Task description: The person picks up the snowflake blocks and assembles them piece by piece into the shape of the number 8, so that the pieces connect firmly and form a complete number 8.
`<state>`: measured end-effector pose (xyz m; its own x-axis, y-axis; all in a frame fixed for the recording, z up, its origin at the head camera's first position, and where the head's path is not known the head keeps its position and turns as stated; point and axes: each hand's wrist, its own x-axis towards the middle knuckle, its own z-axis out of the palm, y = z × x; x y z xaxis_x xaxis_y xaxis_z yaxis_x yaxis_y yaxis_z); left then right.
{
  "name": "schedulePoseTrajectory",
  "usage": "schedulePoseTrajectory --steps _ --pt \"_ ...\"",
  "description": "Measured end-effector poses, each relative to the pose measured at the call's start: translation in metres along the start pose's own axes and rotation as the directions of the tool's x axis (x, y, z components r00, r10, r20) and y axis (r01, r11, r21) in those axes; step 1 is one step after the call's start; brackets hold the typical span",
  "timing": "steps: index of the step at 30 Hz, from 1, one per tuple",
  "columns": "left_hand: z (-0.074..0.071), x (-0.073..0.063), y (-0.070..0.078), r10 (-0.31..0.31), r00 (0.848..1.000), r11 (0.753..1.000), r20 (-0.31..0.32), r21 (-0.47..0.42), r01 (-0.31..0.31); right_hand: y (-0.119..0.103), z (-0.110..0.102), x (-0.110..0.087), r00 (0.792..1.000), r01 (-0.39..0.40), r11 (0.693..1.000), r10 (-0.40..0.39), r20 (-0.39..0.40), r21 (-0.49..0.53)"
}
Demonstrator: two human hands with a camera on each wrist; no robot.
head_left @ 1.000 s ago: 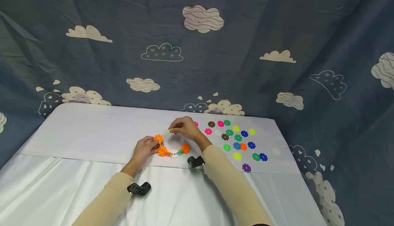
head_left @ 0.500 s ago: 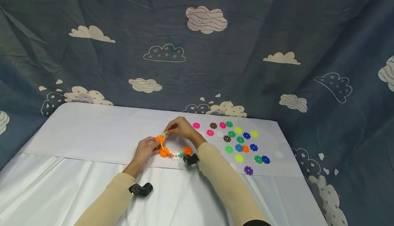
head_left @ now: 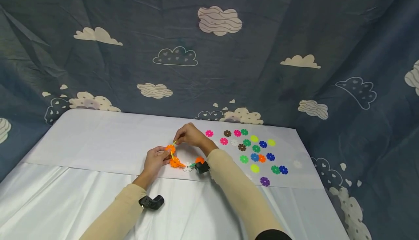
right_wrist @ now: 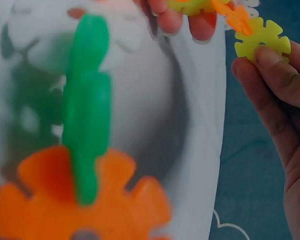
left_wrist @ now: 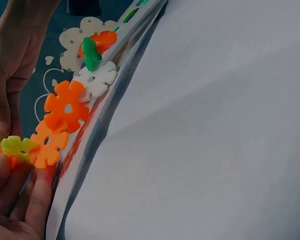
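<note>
My right hand pinches a yellow notched snowflake disc between thumb and fingers. Its edge meets an orange disc at the upper end of a curved chain. My left hand grips that end of the chain, its fingertips beside another yellow disc. From there the chain runs through two more orange discs, one of them a flat-facing orange disc, then a white disc and a green disc. An orange disc forms the far end, near the right wrist camera.
Loose snowflake discs in many colours lie spread over the right side of the white table, among them a purple disc near the front and a pink disc by the right hand. A dark cloud-print curtain hangs behind.
My right hand has moved left with the yellow disc, bringing it from a gap away up to the orange disc. The left hand keeps its grip on the chain.
</note>
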<state>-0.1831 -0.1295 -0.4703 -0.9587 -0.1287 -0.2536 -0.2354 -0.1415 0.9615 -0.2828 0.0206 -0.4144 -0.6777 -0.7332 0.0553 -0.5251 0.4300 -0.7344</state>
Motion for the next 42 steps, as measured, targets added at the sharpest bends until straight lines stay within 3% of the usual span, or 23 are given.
schedulePoseTrajectory --steps 8,13,18,25,31,37,42 --pt "0.004 -0.002 -0.001 0.008 1.0 0.999 -0.004 0.046 -0.008 0.006 0.004 -0.003 0.999 0.038 0.999 -0.038 -0.017 -0.02" --pt "-0.001 0.002 0.004 -0.036 0.994 0.999 0.103 0.017 0.035 0.006 0.003 -0.005 0.997 0.062 0.998 -0.062 -0.046 -0.003" --pt "-0.004 0.004 0.01 -0.062 0.976 0.997 0.207 0.065 0.05 0.005 0.005 -0.006 0.996 0.042 0.999 -0.044 -0.072 -0.027" --pt "-0.004 0.008 0.009 -0.083 0.978 0.995 0.193 0.076 0.069 0.007 0.001 -0.021 0.998 -0.033 0.998 0.03 -0.048 -0.046" --pt "-0.007 0.004 0.011 -0.098 0.978 0.995 0.185 0.054 0.09 0.026 -0.025 -0.069 0.981 -0.163 0.983 0.152 -0.124 -0.08" --pt "-0.005 0.001 0.014 -0.097 0.977 0.995 0.19 0.006 0.097 0.039 -0.052 -0.133 0.931 -0.355 0.928 0.34 -0.132 -0.111" --pt "0.001 -0.002 0.012 -0.065 0.979 0.997 0.193 -0.018 0.07 0.044 -0.063 -0.185 0.889 -0.457 0.88 0.449 -0.086 -0.131"
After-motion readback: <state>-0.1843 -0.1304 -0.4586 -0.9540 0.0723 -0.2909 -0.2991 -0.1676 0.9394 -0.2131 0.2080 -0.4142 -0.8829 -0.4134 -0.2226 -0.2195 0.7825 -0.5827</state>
